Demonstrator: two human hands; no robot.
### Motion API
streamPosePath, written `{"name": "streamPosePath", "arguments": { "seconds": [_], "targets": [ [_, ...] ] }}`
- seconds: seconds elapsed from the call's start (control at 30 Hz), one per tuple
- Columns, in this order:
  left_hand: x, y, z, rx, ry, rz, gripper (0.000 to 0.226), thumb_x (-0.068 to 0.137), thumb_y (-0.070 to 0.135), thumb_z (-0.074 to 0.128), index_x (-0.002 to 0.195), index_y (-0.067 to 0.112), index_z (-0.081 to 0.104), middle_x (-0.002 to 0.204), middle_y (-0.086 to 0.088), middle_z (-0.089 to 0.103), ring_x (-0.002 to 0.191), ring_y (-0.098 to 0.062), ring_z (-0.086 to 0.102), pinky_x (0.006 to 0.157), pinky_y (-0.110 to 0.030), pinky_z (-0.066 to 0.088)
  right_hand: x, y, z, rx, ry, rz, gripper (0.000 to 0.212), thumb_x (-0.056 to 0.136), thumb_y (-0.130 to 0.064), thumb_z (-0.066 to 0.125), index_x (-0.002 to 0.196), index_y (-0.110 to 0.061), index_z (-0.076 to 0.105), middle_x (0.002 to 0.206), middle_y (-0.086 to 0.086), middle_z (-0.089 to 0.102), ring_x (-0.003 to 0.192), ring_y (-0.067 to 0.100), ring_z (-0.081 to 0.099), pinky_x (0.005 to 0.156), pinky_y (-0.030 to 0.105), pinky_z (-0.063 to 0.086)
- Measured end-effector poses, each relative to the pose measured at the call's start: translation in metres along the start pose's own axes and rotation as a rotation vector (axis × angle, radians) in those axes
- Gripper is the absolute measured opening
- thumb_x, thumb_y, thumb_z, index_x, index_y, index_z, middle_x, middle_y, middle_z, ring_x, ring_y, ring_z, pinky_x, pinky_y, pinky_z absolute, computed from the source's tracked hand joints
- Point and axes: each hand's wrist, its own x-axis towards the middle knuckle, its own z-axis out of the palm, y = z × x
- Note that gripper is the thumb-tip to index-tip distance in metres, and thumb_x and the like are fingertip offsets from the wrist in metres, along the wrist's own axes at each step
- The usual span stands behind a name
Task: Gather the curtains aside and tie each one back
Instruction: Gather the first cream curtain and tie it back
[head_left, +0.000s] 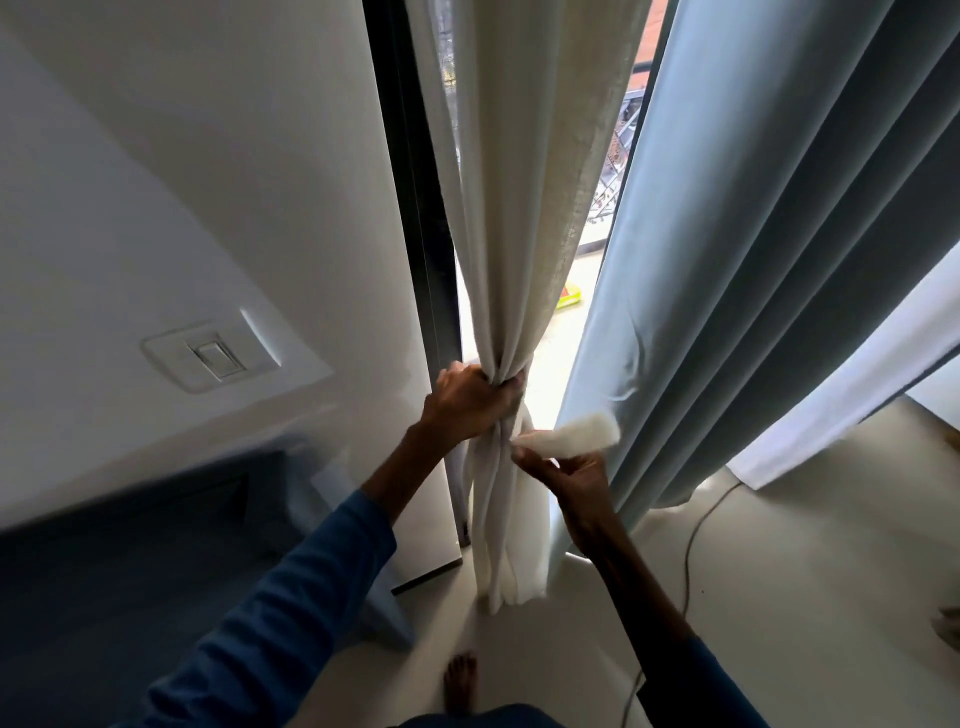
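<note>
Nearest, a bare foot (460, 680) was seen on the pale floor (805, 597). Above it, the right hand (569, 480) was held just beside the bundle, and a short white tie band (569, 441) was pinched between its thumb and fingers (535, 462); the band's free end was blurred. A little farther off, the cream curtain (519, 208) was gathered into a narrow waist at the left edge of the window, beside the dark frame (415, 208). That waist was clasped by the left hand (470, 402), whose fingers were curled tight round the folds.

The cloth was judged light, soft and limp, coarse-woven and not slippery. It would be best held at the waist, where the pleats were bunched, so that the band could be passed round just under the fist. To the right, the heavier-looking grey-blue curtain (779, 260) hung loose in broad folds, not yet tied.
</note>
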Motion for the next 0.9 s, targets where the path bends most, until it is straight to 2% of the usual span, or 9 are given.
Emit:
{"name": "streamPosePath", "arguments": {
  "seconds": [0.13,0.23,0.37,0.5,0.6,0.67,0.77,0.83,0.9],
  "targets": [
    [-0.002,0.002,-0.002,-0.045,-0.177,-0.194,0.077,0.085,0.083,0.035,0.109,0.017,0.065,0.092,-0.002,0.071,0.080,-0.023,0.070,0.078,-0.034,0.059,-0.001,0.005,0.015,-0.069,-0.115,-0.069,0.023,0.082,0.006,0.078,0.102,-0.004,0.080,0.102,0.013,0.077,0.097,0.031,0.073,0.087,0.039,0.059],
    [-0.001,-0.001,0.005,-0.199,-0.269,-0.114,0.069,0.093,0.070,0.042,0.124,0.011,0.061,0.112,-0.009,0.071,0.100,-0.027,0.068,0.097,-0.044,0.055,-0.001,0.004,0.023,-0.134,-0.167,-0.074,0.027,0.082,0.009,0.076,0.107,-0.002,0.078,0.107,0.012,0.078,0.102,0.036,0.073,0.093,0.046,0.059],
    [-0.004,-0.010,0.007,-0.213,-0.263,-0.014,0.058,0.094,0.056,0.055,0.123,0.006,0.063,0.109,-0.010,0.072,0.097,-0.026,0.070,0.095,-0.045,0.057,0.003,-0.001,0.021,-0.272,-0.214,-0.021,0.032,0.088,0.013,0.064,0.109,-0.007,0.078,0.109,0.000,0.078,0.109,0.015,0.071,0.091,0.027,0.056],
    [-0.007,-0.018,0.000,-0.116,-0.269,0.096,0.051,0.093,0.047,0.063,0.122,0.004,0.066,0.109,-0.010,0.073,0.096,-0.026,0.070,0.090,-0.047,0.057,0.012,-0.010,0.008,-0.231,0.027,0.027,0.036,0.087,0.018,0.058,0.089,-0.011,0.079,0.091,0.008,0.079,0.084,0.016,0.073,0.071,0.033,0.056],
    [-0.011,-0.022,-0.004,-0.125,-0.297,0.134,0.053,0.093,0.044,0.063,0.128,0.005,0.062,0.116,-0.009,0.070,0.101,-0.026,0.069,0.091,-0.045,0.059,0.023,-0.017,-0.003,-0.248,0.154,-0.020,0.022,0.087,0.001,0.074,0.099,-0.017,0.073,0.102,0.004,0.077,0.097,0.013,0.070,0.076,0.028,0.058],
    [-0.014,-0.024,-0.005,-0.142,-0.304,0.148,0.051,0.094,0.040,0.062,0.131,0.005,0.061,0.119,-0.010,0.069,0.104,-0.027,0.068,0.093,-0.045,0.058,0.034,-0.020,-0.005,-0.279,0.057,-0.012,0.036,0.087,-0.003,0.076,0.114,-0.025,0.068,0.112,-0.008,0.073,0.109,0.006,0.066,0.085,0.023,0.058],
    [-0.016,-0.025,-0.006,-0.161,-0.336,0.148,0.040,0.098,0.028,0.060,0.128,0.002,0.063,0.115,-0.013,0.070,0.103,-0.028,0.068,0.094,-0.044,0.057,0.045,-0.019,-0.001,-0.288,-0.183,0.044,0.056,0.085,0.017,0.063,0.118,-0.028,0.061,0.113,-0.011,0.072,0.114,0.005,0.065,0.084,0.022,0.055],
    [-0.017,-0.026,-0.008,-0.179,-0.384,0.107,0.039,0.099,0.030,0.059,0.123,0.000,0.065,0.105,-0.011,0.072,0.092,-0.026,0.069,0.085,-0.036,0.060,0.048,-0.016,0.003,-0.375,-0.251,0.030,0.053,0.084,0.012,0.064,0.117,-0.028,0.060,0.116,-0.002,0.070,0.116,0.012,0.065,0.079,0.021,0.054],
    [-0.019,-0.024,-0.012,-0.234,-0.433,0.010,0.042,0.099,0.039,0.057,0.111,0.001,0.069,0.076,0.002,0.066,0.061,-0.016,0.057,0.052,-0.018,0.050,0.047,-0.014,0.008,-0.437,-0.246,-0.023,0.037,0.086,-0.010,0.075,0.114,-0.030,0.061,0.111,-0.002,0.070,0.109,0.014,0.066,0.070,0.018,0.051]
  ]
}}
